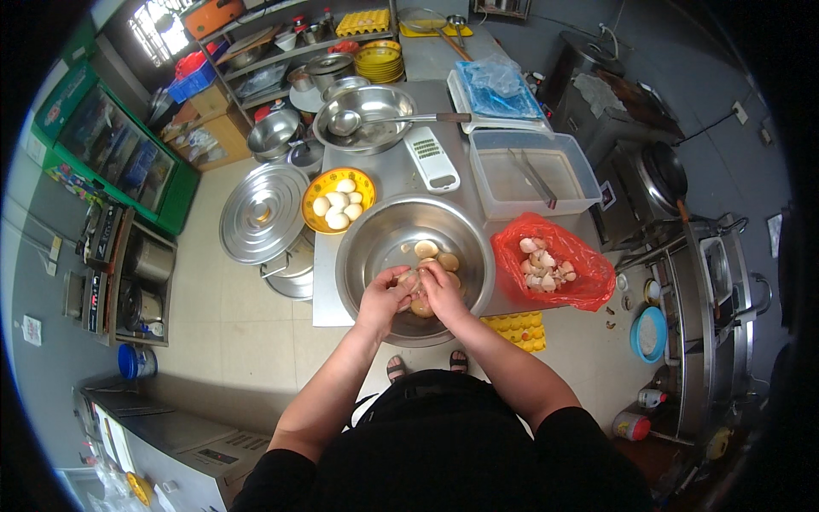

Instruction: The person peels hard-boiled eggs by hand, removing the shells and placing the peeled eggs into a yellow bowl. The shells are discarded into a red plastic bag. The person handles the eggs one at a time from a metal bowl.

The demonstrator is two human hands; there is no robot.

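Over a wide stainless steel bowl [365, 256], my left hand [384, 297] and my right hand [441, 296] meet with their fingers around one egg [407, 279]. Its shell is partly hidden by the fingers. Several brown eggs [448, 261] lie in the bowl beside and beneath my hands. Left of the bowl, a yellow patterned bowl [308, 214] holds several peeled white eggs [337, 200]. On the right, an open red plastic bag [505, 246] contains broken eggshells [544, 265].
A clear plastic container [537, 208] with metal tongs [534, 179] stands beyond the bag. Behind the bowl are a white grater [432, 160] and a steel basin [397, 144] with a ladle [345, 123]. A pot lid [262, 214] is at the left; a yellow egg tray [518, 329] sits low near the table's front edge.
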